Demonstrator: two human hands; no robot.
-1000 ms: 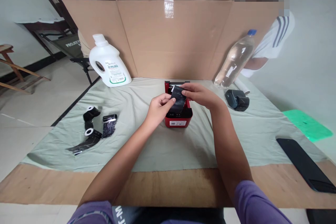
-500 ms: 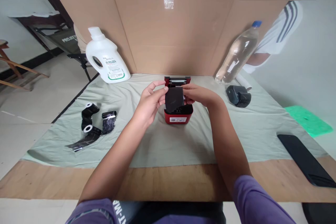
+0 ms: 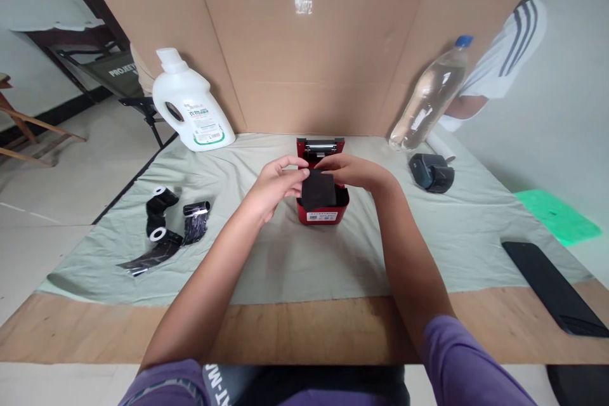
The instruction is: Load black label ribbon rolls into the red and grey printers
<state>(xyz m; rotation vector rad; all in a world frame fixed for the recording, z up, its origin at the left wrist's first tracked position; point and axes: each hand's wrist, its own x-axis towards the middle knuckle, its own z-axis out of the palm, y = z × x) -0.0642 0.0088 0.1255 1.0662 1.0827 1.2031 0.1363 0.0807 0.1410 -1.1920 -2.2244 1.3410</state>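
A small red printer [image 3: 318, 218] stands mid-table with its lid [image 3: 320, 147] raised at the back and a white label on its front. Over its open bay hangs a flat, dark black strip [image 3: 318, 190], which looks like the loose end of a roll. My left hand [image 3: 276, 185] pinches the strip's upper left corner between thumb and finger. At its upper right edge are the bent fingers of my right hand [image 3: 353, 171], closed on it. Whether a roll sits behind the strip is hidden.
Several black rolls [image 3: 196, 222] lie at left. A white detergent bottle [image 3: 193, 104] and a clear water bottle [image 3: 431, 98] lean against the cardboard screen [image 3: 314, 63]. At right are a dark device [image 3: 431, 172], a phone [image 3: 554, 288] and green sheet [image 3: 559, 217]. Someone's white sleeve [image 3: 509, 54] shows behind.
Both hands and the black strip have come down slightly toward the printer. The strip now hangs lower, over the bay and front rim. My right fingers have shifted to its top edge.
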